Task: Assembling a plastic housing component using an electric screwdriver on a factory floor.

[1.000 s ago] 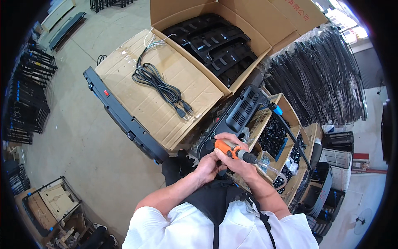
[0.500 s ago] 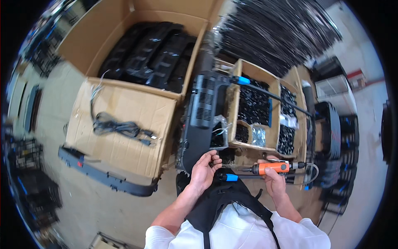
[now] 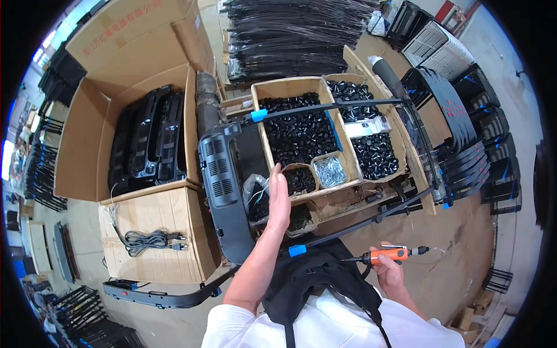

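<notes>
My right hand [image 3: 390,275] grips an orange air screwdriver [image 3: 390,255], its bit pointing left over my black apron [image 3: 313,278]. My left hand [image 3: 279,203] is raised with fingers stretched up, seen edge-on, beside a small box of dark little screws [image 3: 300,181]; nothing shows in it, though its far side is hidden. Beside that box sits a small tray of silvery screws [image 3: 330,171]. In front of me lies a black frame with a vented plastic housing [image 3: 218,168] at its left end and long tubes [image 3: 360,223] with blue tape.
Cardboard bins of black plastic caps [image 3: 299,130] stand beneath the frame. On the left, a large carton [image 3: 84,139] holds black moulded parts [image 3: 152,136]. A coiled power cord [image 3: 145,242] lies on a lower box [image 3: 191,214]. Stacked black frames [image 3: 458,145] stand at the right.
My left hand has moved up toward the small screw box, its curled fingers now straightened. The right hand with the screwdriver sits slightly lower. The view has turned and shifted.
</notes>
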The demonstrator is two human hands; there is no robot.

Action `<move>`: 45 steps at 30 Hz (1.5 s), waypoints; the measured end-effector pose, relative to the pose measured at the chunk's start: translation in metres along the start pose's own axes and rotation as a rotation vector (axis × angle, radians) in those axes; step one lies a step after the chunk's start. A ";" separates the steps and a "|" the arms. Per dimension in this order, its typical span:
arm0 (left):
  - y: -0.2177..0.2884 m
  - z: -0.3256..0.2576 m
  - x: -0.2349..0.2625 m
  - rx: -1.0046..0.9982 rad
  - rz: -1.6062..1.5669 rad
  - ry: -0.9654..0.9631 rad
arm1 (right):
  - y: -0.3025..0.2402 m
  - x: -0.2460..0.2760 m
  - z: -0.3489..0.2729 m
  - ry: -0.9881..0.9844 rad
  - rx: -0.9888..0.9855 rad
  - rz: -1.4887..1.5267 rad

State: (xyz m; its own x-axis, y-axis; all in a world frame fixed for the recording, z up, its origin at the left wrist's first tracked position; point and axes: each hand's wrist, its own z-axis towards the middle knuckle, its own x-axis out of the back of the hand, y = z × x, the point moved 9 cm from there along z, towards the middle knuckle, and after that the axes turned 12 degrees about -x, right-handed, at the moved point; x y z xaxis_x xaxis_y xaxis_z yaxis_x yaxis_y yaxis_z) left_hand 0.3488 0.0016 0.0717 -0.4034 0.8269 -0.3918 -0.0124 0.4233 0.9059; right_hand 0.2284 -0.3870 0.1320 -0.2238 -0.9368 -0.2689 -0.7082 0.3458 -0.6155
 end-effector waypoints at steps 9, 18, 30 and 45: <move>-0.022 -0.096 -0.045 -0.186 1.140 -0.464 | 0.047 0.114 0.107 0.051 -0.156 0.247; -0.060 -0.110 -0.051 0.346 1.636 -0.363 | 0.106 0.125 0.310 0.090 -0.286 0.375; -0.066 -0.100 -0.066 0.403 1.667 -0.368 | 0.168 0.035 0.414 -0.231 -0.475 0.358; -0.047 -0.118 -0.051 0.392 1.610 -0.152 | -0.044 -0.045 0.097 -0.696 -0.713 -1.287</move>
State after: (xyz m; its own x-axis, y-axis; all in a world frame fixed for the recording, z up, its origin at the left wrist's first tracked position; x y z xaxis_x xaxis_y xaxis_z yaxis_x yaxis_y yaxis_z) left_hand 0.2614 -0.1039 0.0684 0.3122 0.4969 0.8097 0.5252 -0.8005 0.2887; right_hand 0.3350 -0.3552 0.0992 0.9171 -0.2997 -0.2630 -0.3714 -0.8819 -0.2902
